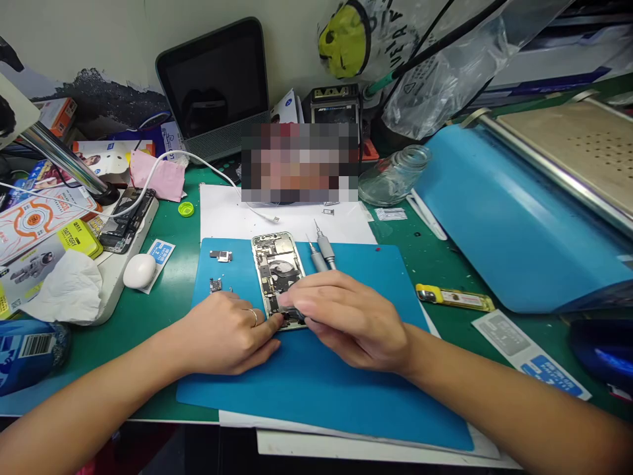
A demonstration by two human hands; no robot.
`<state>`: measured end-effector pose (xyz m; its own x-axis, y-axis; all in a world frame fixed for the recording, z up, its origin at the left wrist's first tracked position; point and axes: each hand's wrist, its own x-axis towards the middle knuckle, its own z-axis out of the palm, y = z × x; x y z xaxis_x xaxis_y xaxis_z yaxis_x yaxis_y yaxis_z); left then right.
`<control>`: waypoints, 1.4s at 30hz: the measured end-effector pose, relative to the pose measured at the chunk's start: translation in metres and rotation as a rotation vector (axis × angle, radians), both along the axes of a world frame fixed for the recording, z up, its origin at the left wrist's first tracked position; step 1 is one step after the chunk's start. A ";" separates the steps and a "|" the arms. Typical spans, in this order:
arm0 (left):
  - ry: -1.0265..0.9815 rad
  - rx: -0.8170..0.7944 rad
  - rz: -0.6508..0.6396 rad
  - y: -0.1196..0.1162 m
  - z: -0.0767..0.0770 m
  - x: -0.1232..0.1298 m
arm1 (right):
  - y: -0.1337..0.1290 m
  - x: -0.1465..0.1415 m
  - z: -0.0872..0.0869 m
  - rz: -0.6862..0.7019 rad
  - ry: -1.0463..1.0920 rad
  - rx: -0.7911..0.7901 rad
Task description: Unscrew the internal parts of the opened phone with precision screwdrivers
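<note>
An opened smartphone (271,264), its inner parts exposed, lies on a blue mat (316,389). My left hand (232,333), with a ring on one finger, is closed at the phone's lower left edge, fingertips against it. Over the phone's lower end, my right hand (351,316) has its fingers pressed together; what they hold, if anything, is hidden. Two grey screwdrivers (324,245) lie just right of the phone, partly behind my right hand. Left of the phone are a small metal part (221,255) and a small circuit board (215,285).
On the left are another opened phone (126,221), a white earbud case (139,271) and boxes. Behind the mat, a white cable (208,165) crosses a paper sheet (222,211). A glass jar (393,177), yellow cutter (455,297) and blue sheet (494,224) are on the right.
</note>
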<state>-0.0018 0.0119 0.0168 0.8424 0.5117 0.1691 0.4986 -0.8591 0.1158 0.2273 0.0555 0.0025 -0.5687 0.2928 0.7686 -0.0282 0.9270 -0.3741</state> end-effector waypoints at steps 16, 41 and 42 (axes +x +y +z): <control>0.006 0.011 -0.005 0.000 0.001 0.001 | -0.001 0.000 0.002 -0.107 0.000 0.024; 0.000 0.010 -0.010 0.001 0.001 0.001 | 0.000 -0.002 0.002 -0.048 0.020 0.002; 0.004 0.008 -0.010 0.001 0.001 0.001 | 0.000 -0.002 0.002 -0.055 0.022 0.008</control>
<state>-0.0011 0.0125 0.0176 0.8480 0.5022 0.1695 0.4907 -0.8647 0.1071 0.2255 0.0552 0.0041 -0.5349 0.3172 0.7831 0.0146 0.9302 -0.3668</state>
